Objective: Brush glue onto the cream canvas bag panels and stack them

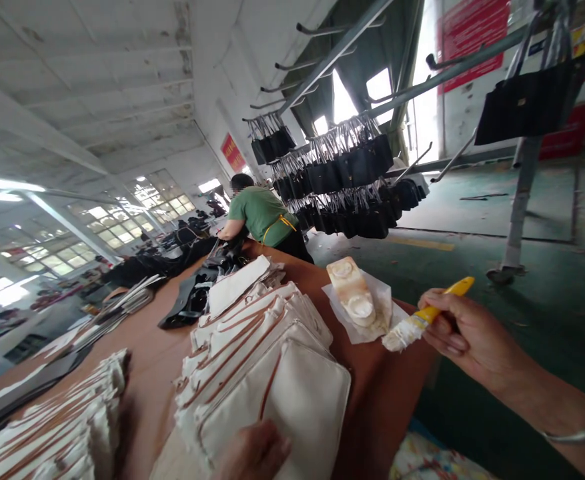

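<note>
brush point(426, 315) with a yellow handle, its bristles caked in something whitish, is held out over the right edge of the table, tips angled down and to the left. the right hand point(459, 330) has its fingers closed round the handle near the metal band, thumb on the upper side.

just beyond the bristles lies a pale block or tub point(349, 290) smeared with white, on a translucent sheet point(385, 297); whether it is hollow i cannot tell. left of it a pile of white pieces point(307, 393) with brown strips leans in overlapping layers. the left hand point(256, 448) is at the near side of the topmost piece, fingers curled; whether they pinch it or only rest there i cannot tell.

the step in hand looks like brushwork between the tub and the pile. the next move seems to call for a steady top piece under the left hand and bristles kept off faces meant to be clean.

farther out, the brown table point(387, 383) bears a second pile point(67, 420) and black pieces point(189, 297); beyond it a co-worker in green point(267, 217) bends forward, near racked black bags point(352, 163).
</note>
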The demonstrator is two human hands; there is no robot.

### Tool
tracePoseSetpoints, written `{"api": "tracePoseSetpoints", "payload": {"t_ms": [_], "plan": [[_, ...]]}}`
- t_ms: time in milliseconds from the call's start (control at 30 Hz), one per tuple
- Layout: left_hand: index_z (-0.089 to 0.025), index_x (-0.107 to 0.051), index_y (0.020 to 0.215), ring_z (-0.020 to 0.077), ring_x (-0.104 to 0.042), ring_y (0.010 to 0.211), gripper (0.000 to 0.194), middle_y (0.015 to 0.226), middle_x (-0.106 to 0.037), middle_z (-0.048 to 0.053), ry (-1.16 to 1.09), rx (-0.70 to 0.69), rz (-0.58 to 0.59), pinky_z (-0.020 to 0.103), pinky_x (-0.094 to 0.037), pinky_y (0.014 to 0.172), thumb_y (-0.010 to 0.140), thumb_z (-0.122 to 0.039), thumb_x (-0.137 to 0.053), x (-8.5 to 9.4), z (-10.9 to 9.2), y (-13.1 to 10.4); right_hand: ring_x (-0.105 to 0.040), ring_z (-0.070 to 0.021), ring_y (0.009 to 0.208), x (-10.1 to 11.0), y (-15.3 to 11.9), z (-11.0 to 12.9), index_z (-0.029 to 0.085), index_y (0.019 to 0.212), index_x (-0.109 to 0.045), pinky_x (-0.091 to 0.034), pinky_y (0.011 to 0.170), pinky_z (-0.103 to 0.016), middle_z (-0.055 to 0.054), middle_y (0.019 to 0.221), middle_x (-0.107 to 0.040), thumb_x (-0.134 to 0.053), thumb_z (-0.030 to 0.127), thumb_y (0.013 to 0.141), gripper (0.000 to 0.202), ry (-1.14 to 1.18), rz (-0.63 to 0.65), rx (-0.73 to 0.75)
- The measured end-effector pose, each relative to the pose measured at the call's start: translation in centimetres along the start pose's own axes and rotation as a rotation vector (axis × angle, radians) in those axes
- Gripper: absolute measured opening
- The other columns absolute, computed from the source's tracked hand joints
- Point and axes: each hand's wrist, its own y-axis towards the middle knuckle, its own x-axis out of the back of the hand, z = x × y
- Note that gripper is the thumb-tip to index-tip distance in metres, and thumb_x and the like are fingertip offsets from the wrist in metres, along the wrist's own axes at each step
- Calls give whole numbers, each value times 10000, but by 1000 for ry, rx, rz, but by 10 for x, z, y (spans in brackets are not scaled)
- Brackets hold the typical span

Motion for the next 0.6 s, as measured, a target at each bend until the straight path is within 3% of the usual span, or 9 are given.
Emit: {"api": "tracePoseSetpoints", "payload": {"t_ms": [100,167,367,467,600], "plan": [[-215,-590,839,212,-599,878,192,900,-636,44,106,-28,-342,313,-445,816,834,-391,-515,-29,9,29,-250,-49,312,4,4,-13,167,632,-525,-184,329,-198,53,431,-377,-629,248,873,275,-31,-14,0],[-203,-576,970,241,-582,1000,262,1010,-626,79,103,29,-471,351,-416,893,854,-417,-481,-36,7,49,-256,-52,312,1,8,-22,171,636,-509,-193,331,-193,56,420,-373,-631,249,881,284,-41,-16,13],[-200,-600,911,271,-633,850,377,886,-683,84,-10,196,-397,336,-406,703,873,-530,-422,-47,-4,91,-245,-41,299,-23,22,-57,171,750,-536,-161,331,-164,82,408,-381,-693,303,846,226,-104,-17,48],[-190,-665,869,247,-648,770,365,790,-707,56,-107,156,-311,301,-397,643,844,-504,-480,-57,-3,100,-255,-46,331,-33,30,-72,169,784,-522,-172,338,-155,87,426,-384,-701,365,836,270,-203,8,63],[-160,-720,821,201,-642,703,414,722,-709,23,-254,52,-192,254,-418,604,826,-510,-500,-64,-9,94,-280,-61,369,-43,36,-82,171,811,-509,-191,347,-160,85,459,-395,-683,385,827,276,-309,25,59]]}}
